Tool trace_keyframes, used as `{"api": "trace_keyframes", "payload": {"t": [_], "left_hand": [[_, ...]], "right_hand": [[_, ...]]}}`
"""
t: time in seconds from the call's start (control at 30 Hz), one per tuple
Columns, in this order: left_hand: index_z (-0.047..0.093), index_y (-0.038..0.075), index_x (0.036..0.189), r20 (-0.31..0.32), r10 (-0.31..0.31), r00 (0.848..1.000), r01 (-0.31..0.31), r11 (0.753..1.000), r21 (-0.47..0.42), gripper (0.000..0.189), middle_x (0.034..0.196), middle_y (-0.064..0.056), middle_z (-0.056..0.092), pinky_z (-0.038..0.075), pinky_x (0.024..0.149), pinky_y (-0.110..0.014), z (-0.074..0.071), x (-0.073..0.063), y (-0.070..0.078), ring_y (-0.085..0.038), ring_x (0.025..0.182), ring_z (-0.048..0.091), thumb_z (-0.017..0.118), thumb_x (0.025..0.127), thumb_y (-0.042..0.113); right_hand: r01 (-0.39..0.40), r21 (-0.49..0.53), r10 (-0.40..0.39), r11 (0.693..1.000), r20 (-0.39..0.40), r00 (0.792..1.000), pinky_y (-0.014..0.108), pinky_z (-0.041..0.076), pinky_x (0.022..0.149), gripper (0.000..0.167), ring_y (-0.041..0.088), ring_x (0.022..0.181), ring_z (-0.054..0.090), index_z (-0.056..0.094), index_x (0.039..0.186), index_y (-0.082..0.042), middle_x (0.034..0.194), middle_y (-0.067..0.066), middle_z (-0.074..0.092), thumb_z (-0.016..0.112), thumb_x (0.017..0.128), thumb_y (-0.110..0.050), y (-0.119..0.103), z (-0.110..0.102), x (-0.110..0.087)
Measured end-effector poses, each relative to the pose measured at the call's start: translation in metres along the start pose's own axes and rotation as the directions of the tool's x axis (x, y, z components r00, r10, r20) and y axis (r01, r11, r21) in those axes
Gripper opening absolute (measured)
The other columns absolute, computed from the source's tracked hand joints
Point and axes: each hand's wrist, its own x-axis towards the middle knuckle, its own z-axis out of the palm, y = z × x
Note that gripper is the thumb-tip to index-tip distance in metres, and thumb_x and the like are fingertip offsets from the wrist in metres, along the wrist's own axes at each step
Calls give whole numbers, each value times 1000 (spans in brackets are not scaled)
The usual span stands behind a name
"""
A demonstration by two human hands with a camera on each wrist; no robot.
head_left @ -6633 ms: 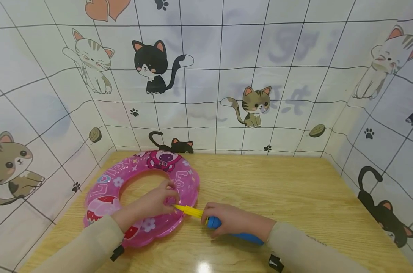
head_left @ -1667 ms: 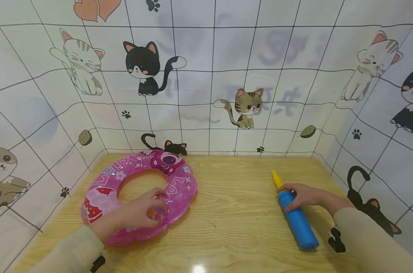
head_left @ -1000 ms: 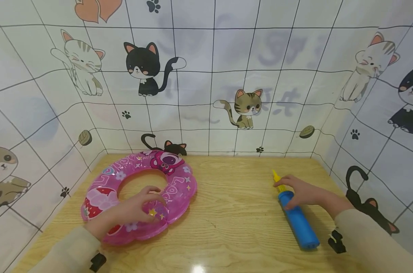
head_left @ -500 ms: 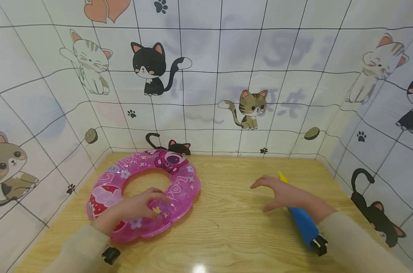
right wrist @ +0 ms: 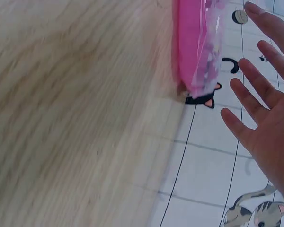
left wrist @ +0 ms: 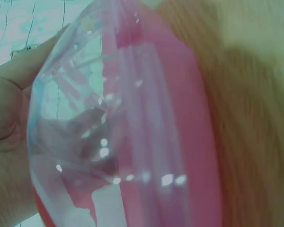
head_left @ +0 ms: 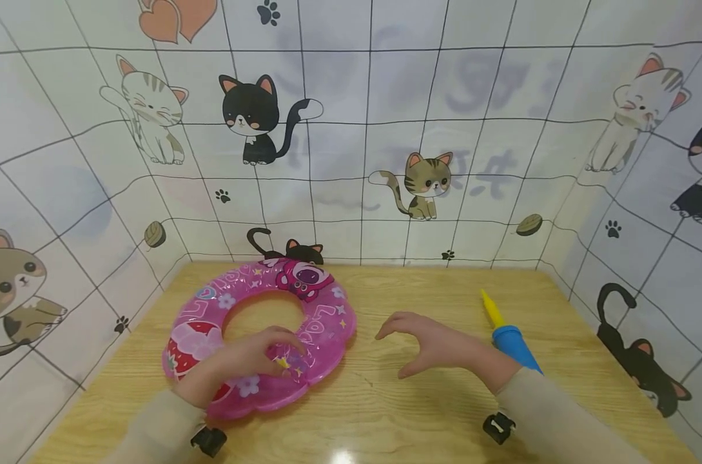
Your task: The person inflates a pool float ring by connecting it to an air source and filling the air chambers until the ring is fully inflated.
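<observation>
A pink inflatable swim ring (head_left: 326, 328) with printed bears and strawberries lies on the left side of the table. My left hand (head_left: 243, 361) rests over its near part, fingers curved and thumb spread apart, the ring's print showing between them. Seen from the left wrist, the hand (left wrist: 7, 123) is partly behind the clear, shiny swim ring (left wrist: 146, 118). My right hand (head_left: 432, 345) hovers right of the ring, fingers spread, holding nothing. A blue hand pump (head_left: 516, 348) with a yellow nozzle (head_left: 492, 309) lies beyond my right forearm, which hides its lower end.
The wooden table (head_left: 397, 290) is enclosed by a cat-print cloth backdrop (head_left: 351, 142) at the back and both sides. A black wrist device (head_left: 498, 428) sits below my right sleeve, another black device (head_left: 209, 441) below the left.
My right hand has let go of the hand pump and moved left toward the swim ring. The ring has shifted slightly right along with my left hand.
</observation>
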Motion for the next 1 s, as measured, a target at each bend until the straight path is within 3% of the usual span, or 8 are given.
{"api": "trace_keyframes", "payload": {"t": [0.37, 0.63, 0.73, 1.0], "left_hand": [[66, 27, 113, -38, 102, 994, -104, 993, -56, 36, 116, 11, 60, 41, 100, -48, 26, 19, 17, -23, 117, 50, 77, 83, 10], [68, 29, 104, -98, 91, 991, -97, 993, -59, 29, 118, 10, 61, 36, 104, -56, 41, 27, 28, -28, 124, 49, 82, 80, 21], [68, 29, 105, -104, 98, 990, -105, 992, -64, 30, 117, 10, 62, 35, 104, -57, 45, 30, 31, -28, 124, 49, 81, 80, 20], [66, 30, 108, -94, 83, 992, -93, 990, -105, 30, 122, 7, 61, 34, 105, -57, 55, 39, 47, -29, 126, 48, 79, 83, 21]], "right_hand": [[150, -53, -155, 987, -98, 983, 43, 39, 105, 49, 19, 121, 49, 65, 117, -15, 125, -4, 56, 86, 73, -20, -18, 27, 21], [327, -153, -354, 933, -217, 910, 32, 47, 93, 41, 12, 107, 51, 69, 106, -14, 113, -3, 57, 88, 71, -24, -19, 44, 32], [333, -202, -375, 921, -236, 896, 31, 47, 93, 39, 12, 106, 51, 69, 102, -14, 111, -3, 57, 89, 70, -27, -20, 48, 34], [260, -260, -325, 930, -250, 912, 30, 46, 92, 37, 12, 103, 51, 67, 91, -16, 107, -4, 55, 91, 64, -23, -23, 54, 32]]}}
